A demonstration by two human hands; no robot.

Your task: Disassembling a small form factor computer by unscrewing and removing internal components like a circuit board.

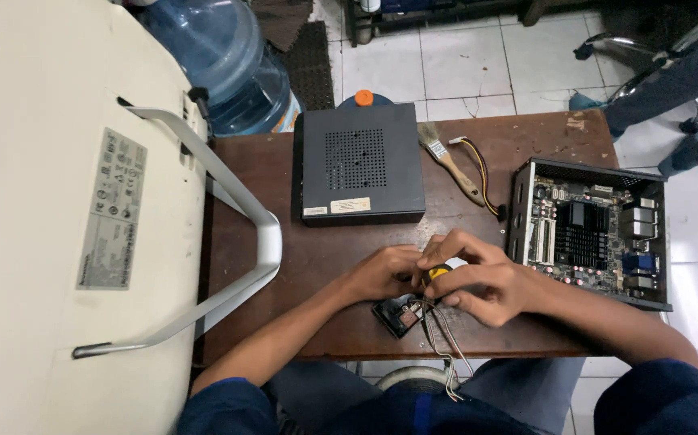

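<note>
My left hand [381, 274] rests on a small black electronic part [399, 316] near the front edge of the brown table [268, 266], holding it down. My right hand [478, 278] is closed around a screwdriver with a yellow handle [438, 272], its tip pointing down at that part. A bundle of thin wires [443, 342] runs from the part over the table edge toward my lap. Both hands touch each other above the part.
A closed black computer case [359, 163] lies at the table's back. An open case showing a circuit board [589, 234] sits at the right. A paintbrush [450, 165] and a wired connector lie between them. A white monitor back [59, 217] and water jug [228, 64] stand left. Another person's legs show top right.
</note>
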